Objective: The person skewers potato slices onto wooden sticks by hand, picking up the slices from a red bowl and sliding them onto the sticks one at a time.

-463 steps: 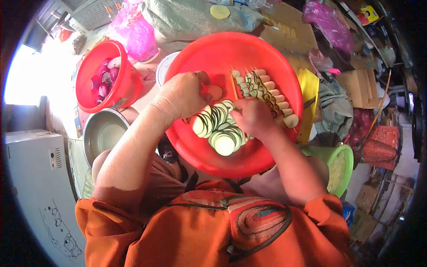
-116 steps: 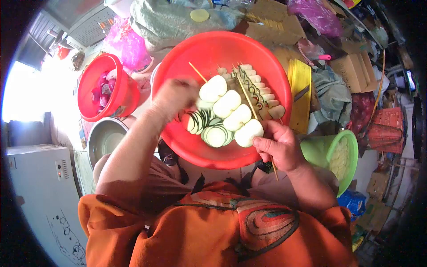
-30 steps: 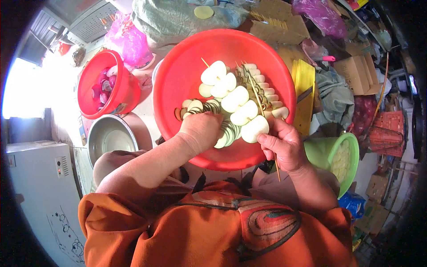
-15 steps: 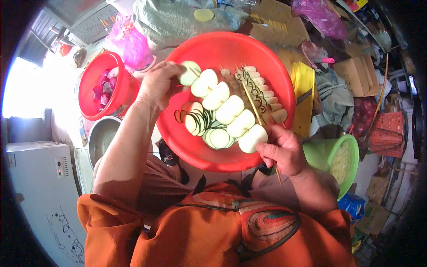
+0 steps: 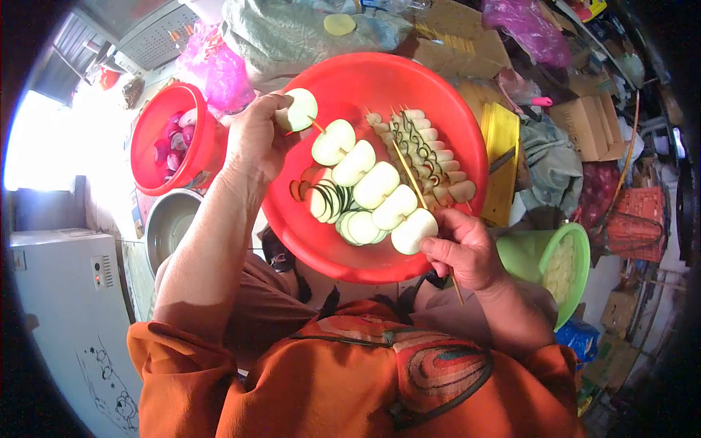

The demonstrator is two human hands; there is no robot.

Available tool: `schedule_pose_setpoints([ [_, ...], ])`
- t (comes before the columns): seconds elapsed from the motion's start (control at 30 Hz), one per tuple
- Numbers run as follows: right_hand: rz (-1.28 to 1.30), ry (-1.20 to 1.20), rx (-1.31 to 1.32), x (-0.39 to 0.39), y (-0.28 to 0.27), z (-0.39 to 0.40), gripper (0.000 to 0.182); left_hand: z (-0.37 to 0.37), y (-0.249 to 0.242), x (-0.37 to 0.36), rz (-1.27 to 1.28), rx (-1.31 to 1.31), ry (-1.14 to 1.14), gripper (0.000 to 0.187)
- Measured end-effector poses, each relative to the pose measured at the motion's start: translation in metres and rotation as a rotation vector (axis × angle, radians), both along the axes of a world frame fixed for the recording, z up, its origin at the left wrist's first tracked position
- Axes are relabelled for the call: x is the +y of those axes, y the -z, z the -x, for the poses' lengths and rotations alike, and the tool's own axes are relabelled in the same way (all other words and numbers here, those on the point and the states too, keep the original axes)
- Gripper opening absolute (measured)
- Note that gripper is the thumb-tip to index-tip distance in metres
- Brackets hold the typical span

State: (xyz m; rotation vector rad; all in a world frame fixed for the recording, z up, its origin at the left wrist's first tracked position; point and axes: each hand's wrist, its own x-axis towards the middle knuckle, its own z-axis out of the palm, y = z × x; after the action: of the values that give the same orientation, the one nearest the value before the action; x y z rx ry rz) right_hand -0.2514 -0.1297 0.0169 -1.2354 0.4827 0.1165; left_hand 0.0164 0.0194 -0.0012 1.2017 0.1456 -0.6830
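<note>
Above a large red basin (image 5: 292, 232), my right hand (image 5: 469, 248) grips a wooden skewer threaded with several pale round slices (image 5: 377, 184). A second stick (image 5: 411, 177) lies across that hand's fingers. My left hand (image 5: 255, 131) pinches one pale slice (image 5: 301, 109) at the skewer's upper left tip. In the basin lie loose pale slices (image 5: 361, 227), dark-edged slices (image 5: 330, 201) and several finished-looking skewers (image 5: 431, 150) side by side at the right.
A red bucket (image 5: 206, 139) with purple onion pieces stands left, above a metal bowl (image 5: 155, 226). To the right are a yellow container (image 5: 500, 164) and a green bucket (image 5: 580, 270) of pale pieces. A sack (image 5: 292, 36) lies behind the basin.
My left hand has moved slightly up and left with its slice, which now shows its face more fully. A wider gap separates it from the other slices. My right hand has barely moved.
</note>
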Motion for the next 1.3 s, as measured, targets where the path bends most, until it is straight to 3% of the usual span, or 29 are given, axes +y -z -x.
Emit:
schedule_pose_setpoints([
  [0.37, 0.025, 0.014, 0.019, -0.001, 0.003, -0.001, 0.019, 0.014, -0.004, -0.002, 0.001, -0.209, 0.168, 0.015],
  [0.63, 0.095, 0.007, 0.025, 0.002, 0.0, -0.002, 0.019, 0.016, -0.001, -0.004, 0.109, 0.016, 0.143, 0.014],
  [1.03, 0.099, 0.002, 0.025, 0.0, 0.004, -0.002, 0.019, 0.024, 0.0, -0.003, -0.006, 0.064, 0.331, 0.018],
  [1.3, 0.08, 0.018, 0.008, 0.0, 0.006, -0.004, 0.019, 0.029, -0.01, -0.008, 0.009, 0.084, 0.299, 0.02],
])
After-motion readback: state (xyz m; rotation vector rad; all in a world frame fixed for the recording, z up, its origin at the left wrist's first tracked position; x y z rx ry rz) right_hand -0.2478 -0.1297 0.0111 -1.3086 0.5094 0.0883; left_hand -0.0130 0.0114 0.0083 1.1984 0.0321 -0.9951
